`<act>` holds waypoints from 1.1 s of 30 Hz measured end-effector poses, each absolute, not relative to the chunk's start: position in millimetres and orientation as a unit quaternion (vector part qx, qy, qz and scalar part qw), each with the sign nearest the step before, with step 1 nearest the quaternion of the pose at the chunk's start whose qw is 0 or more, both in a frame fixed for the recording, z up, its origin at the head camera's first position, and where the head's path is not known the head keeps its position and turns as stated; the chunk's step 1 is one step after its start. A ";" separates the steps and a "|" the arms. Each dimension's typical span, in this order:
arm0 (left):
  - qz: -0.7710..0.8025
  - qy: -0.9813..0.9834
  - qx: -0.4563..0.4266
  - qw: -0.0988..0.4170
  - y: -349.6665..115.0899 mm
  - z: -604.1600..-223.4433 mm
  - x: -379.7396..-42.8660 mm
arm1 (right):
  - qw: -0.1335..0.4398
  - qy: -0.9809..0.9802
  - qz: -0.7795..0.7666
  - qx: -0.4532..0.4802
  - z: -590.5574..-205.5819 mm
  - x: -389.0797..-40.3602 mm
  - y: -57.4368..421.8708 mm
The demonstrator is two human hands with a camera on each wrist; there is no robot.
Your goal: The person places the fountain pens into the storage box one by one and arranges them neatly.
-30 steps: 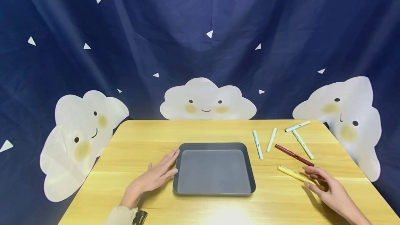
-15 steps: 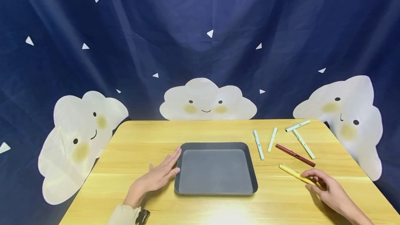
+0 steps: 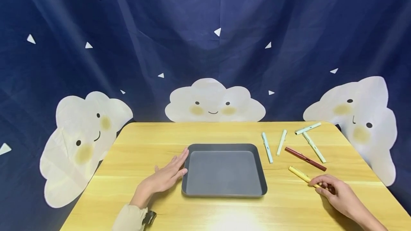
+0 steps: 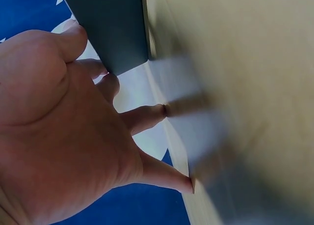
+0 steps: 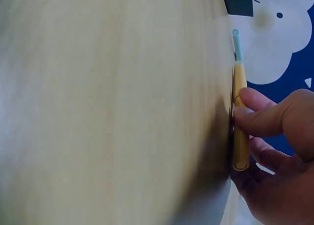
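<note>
A dark grey rectangular tray (image 3: 224,191) lies on the wooden table. Against its left side rest the fairly straight fingers of my left hand (image 3: 163,177); the left wrist view shows that palm (image 4: 68,136) beside the tray wall (image 4: 115,33). To the right of the tray, my right hand (image 3: 340,193) pinches a yellow pen (image 3: 298,173) between thumb and fingers near its closer end. In the right wrist view the yellow pen (image 5: 240,141) runs along close to the tabletop. Just beyond it lies a dark red pen (image 3: 305,158).
Farther back right are a light blue pen (image 3: 267,148), a pale green pen (image 3: 281,142), and another pale green pen (image 3: 314,148) near a light blue-green pen (image 3: 308,128). A dark blue curtain (image 3: 205,45) with clouds hangs behind the table (image 3: 154,134).
My right thumb and fingers have come together on the yellow pen, which they were loosely around before. My left hand stays at the tray's side. The head view has shifted slightly.
</note>
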State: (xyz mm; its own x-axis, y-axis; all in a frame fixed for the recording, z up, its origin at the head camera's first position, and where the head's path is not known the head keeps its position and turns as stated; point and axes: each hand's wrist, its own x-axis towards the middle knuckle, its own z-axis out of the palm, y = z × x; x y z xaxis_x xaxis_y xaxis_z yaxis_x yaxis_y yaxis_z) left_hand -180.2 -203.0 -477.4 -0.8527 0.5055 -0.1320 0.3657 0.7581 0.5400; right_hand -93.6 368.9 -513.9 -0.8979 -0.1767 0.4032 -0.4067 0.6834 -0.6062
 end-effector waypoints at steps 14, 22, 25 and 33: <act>0.258 0.927 0.236 0.138 -201.5 -476.8 -180.2 | 0.141 -0.881 0.412 0.185 -506.8 -93.5 366.4; 0.256 0.927 0.240 0.133 -201.3 -477.5 -178.7 | 0.127 -0.863 0.455 0.178 -505.0 -95.4 357.9; 0.260 0.925 0.242 0.132 -201.1 -477.7 -178.0 | 0.126 -0.864 0.461 0.158 -499.3 -95.0 351.8; 0.257 0.926 0.243 0.129 -202.7 -479.2 -178.2 | 0.100 -0.854 0.499 0.110 -487.0 -97.0 333.0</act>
State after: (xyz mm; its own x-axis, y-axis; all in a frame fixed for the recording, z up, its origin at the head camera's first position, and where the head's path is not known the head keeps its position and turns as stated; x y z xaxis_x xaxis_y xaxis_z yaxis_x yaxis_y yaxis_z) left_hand -178.2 -202.7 -479.2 -0.8486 0.5167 -0.1131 0.3845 0.7495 0.5389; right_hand -97.0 333.0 -487.0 -0.9557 -0.0882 0.2809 -0.2880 0.4779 -0.8299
